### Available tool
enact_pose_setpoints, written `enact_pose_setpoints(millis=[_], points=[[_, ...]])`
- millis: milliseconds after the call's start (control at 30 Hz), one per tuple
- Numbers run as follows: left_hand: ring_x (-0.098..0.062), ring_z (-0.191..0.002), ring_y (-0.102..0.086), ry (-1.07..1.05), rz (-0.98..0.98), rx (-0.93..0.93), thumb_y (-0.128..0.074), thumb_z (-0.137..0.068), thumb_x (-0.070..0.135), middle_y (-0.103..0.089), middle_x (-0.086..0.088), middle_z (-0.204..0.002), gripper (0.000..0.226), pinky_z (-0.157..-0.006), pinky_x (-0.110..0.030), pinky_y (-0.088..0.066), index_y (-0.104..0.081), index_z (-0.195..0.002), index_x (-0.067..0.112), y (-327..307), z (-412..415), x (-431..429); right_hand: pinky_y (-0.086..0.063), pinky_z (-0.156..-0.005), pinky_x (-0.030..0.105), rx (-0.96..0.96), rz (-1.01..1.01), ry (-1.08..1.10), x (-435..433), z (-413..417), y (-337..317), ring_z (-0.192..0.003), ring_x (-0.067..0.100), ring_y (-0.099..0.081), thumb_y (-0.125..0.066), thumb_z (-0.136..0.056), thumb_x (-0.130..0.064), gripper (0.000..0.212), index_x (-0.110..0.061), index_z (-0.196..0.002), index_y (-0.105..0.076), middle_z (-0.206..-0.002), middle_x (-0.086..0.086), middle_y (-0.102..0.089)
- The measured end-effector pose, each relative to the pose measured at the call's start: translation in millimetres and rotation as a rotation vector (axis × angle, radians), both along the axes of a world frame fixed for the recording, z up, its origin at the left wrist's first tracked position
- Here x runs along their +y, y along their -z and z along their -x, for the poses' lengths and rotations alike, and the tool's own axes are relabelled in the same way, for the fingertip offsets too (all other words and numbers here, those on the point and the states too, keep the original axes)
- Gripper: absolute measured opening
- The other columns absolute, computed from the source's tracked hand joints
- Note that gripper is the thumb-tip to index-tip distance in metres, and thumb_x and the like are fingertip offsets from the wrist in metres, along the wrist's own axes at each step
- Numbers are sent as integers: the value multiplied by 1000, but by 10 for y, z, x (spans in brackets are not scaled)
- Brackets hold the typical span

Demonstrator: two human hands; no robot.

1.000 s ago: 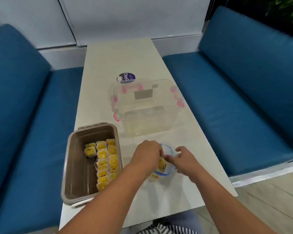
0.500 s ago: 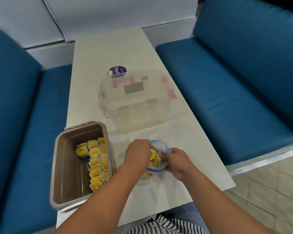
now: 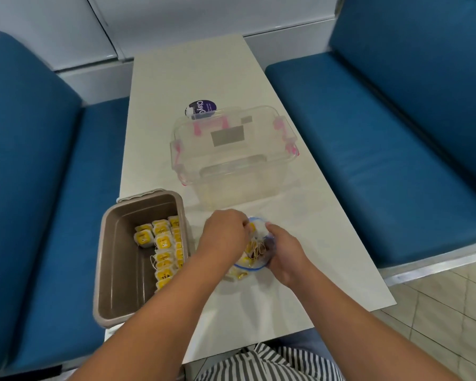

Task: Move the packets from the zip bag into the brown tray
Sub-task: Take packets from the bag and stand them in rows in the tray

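Looking down at your table (image 3: 193,72), you have the brown tray (image 3: 113,270) at the near left, right at the table's left edge. Yellow-and-white packets (image 3: 162,243) are packed inside it in rows along its right wall, one reading "TEA", with a loop of string trailing off them. The left part of the tray floor is bare brown plastic.

Just right of the tray, between your two hands, sits the zip bag (image 3: 254,264): clear plastic, blue zip rim, mouth gaping upward. More yellow packets lie heaped inside it with their strings tangled together, and a few press against its near-left side down on the table.

Your left hand (image 3: 226,237) comes in over the tray's near right corner, knuckles up, fingers curled down at the bag's mouth. Whether they're pinching a packet, you can't tell from here; the fingertips are hidden. Your right hand (image 3: 285,251) wraps the bag's right side, thumb up at the far rim, gripping it so that the mouth is wide.

Beyond your hands stands a clear box (image 3: 231,160) with pink clasps and a grey patch on its lid; its contents can't be made out. A purple round label (image 3: 201,108) peeks out behind its far left corner. Blue benches (image 3: 382,138) flank the table on both sides.
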State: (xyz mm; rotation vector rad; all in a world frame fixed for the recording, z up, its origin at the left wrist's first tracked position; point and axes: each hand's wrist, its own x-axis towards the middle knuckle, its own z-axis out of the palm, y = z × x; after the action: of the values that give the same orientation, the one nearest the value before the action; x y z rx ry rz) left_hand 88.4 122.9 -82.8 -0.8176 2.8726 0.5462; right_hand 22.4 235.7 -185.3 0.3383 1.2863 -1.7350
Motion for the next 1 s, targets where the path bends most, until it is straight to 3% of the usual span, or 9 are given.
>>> enact_pose_setpoints(millis=[100,267,333,433,633,733,867,1000], points=[[-23,-86,-66,-52,-16,118,-59,-96,31,-74,0,-89,22,-77,-32,-51,-78,-93,21,-375,-124,-199,-44,-78,44,65,-64,6,-104,5,26,-73,26,-54,-59,-101,-24,18,-7,-100,-54,-82,11,-52],[-14,-83,-64,-151,6,172,-70,-91,31,-72,8,-84,14,-74,-24,-46,-78,-102,26,-942,-445,-724,-52,-76,45,73,-16,4,-287,0,25,-69,30,-62,-57,-104,-21,18,-5,-96,-56,-86,18,-59],[-9,-76,-62,-144,49,103,-75,-87,31,-68,14,-76,10,-71,-24,-46,-76,-96,28,-1032,-571,-970,-57,-82,51,87,-9,-10,-336,-13,59,-79,35,-69,-57,-104,-23,24,0,-107,-59,-98,22,-65],[-4,-72,-57,-54,135,-141,-77,-84,33,-64,15,-74,7,-65,-23,-42,-73,-88,29,-1013,-705,-1271,-54,-96,58,66,-24,-10,-356,-35,126,-108,42,-70,-58,-104,-27,36,1,-126,-60,-122,23,-69],[-10,-78,-60,174,190,-510,-76,-85,30,-64,14,-76,12,-70,-25,-44,-78,-92,21,-628,-795,-1541,-54,-99,59,44,-34,8,-386,-36,175,-108,42,-70,-57,-103,-25,33,-3,-127,-62,-123,24,-70],[-18,-84,-65,241,287,-632,-75,-84,31,-71,4,-85,14,-76,-30,-51,-78,-91,20,-406,-776,-1554,-52,-101,61,45,-30,19,-394,-39,202,-104,39,-69,-60,-102,-26,34,-5,-128,-63,-126,24,-66],[-23,-81,-66,262,373,-708,-72,-85,27,-72,-3,-86,16,-74,-35,-55,-77,-93,13,-197,-745,-1522,-52,-99,59,75,-23,12,-376,-55,217,-99,37,-68,-59,-102,-26,37,-2,-131,-61,-120,21,-65],[-27,-90,-67,271,407,-725,-66,-89,12,-71,-11,-101,15,-78,-32,-51,-70,-102,6,-114,-721,-1465,-51,-99,59,108,-24,-5,-360,-63,234,-99,38,-68,-58,-103,-26,42,3,-134,-57,-119,22,-66]])
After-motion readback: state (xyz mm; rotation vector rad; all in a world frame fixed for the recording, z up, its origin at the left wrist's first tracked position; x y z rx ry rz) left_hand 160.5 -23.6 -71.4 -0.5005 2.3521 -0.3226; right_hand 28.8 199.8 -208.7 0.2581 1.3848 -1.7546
